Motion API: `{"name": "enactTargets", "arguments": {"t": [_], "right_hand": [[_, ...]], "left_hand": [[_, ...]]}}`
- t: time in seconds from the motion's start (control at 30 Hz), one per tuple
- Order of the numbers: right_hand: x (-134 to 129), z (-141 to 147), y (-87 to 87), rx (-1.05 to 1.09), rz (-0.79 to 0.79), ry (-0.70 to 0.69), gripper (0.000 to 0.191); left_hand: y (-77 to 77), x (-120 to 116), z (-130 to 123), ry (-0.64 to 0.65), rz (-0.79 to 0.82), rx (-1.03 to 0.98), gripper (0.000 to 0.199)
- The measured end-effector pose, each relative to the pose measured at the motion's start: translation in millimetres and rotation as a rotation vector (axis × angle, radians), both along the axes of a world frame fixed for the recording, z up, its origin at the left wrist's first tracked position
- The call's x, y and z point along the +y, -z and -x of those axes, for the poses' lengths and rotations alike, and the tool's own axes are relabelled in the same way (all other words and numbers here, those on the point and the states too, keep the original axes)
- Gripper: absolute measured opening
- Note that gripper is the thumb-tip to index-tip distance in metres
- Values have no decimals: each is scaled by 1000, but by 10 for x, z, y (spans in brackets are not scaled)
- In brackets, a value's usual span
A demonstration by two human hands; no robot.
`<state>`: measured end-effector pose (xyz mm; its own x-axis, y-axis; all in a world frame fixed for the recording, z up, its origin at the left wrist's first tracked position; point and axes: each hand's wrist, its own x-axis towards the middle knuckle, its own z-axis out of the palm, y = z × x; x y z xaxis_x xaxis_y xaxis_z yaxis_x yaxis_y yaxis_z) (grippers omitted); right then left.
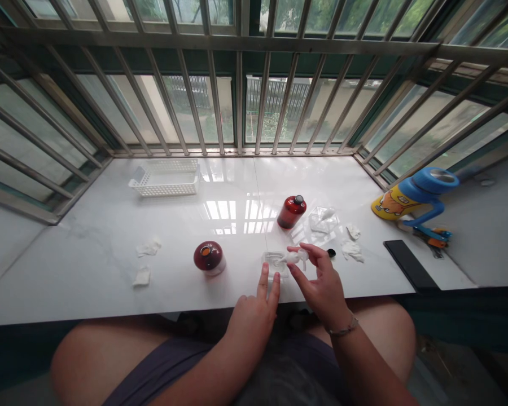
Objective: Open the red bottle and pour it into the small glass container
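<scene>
My right hand (319, 279) pinches a white pump head (294, 257), a dispenser top with a clear part on its right side, between thumb and fingertips. Its left end is over a small clear plastic tray (274, 273) near the front edge of the table. Two fingers of my left hand (256, 310) stretch out onto the front of that tray; its other fingers are curled or hidden. To the left stands a dark red-brown bottle (209, 257) with an uncapped neck. Behind the tray is another red-brown bottle (292, 213), with a black cap on it.
Right of my hand lie a small black cap (331, 253), crumpled tissues (353, 251) and a second clear tray (323, 219). Farther right are a phone (410, 265), keys (438, 237) and a blue-yellow flask (400, 197). A white basket (166, 187) sits back left, tissue scraps (143, 276) nearer.
</scene>
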<state>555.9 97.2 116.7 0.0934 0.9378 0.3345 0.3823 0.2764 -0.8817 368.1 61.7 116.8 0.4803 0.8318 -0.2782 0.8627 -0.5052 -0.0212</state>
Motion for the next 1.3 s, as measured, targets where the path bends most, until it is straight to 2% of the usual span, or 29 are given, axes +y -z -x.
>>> {"name": "enactTargets", "arguments": {"t": [0.13, 0.33, 0.53, 0.63, 0.8, 0.97, 1.3], "right_hand": [[-4, -11, -6, 6, -38, 31, 48], [-8, -58, -107, -12, 28, 6, 47], [-65, -64, -123, 44, -53, 22, 48], [-49, -55, -134, -33, -123, 33, 47], [5, -37, -195, -319, -171, -26, 36], [-10, -21, -233, -335, -226, 14, 36], [-5, -47, -221, -399, -201, -38, 28]], "left_hand": [[-8, 6, 2, 5, 4, 3, 93], [-22, 10, -2, -2, 19, -6, 96], [-21, 11, 1, 3, 23, -17, 95], [-3, 7, 5, 2, 17, -22, 96], [21, -1, 9, 2, 1, -7, 95], [39, 0, 11, 8, -7, -9, 94], [65, -8, 12, 15, -18, -6, 91]]}}
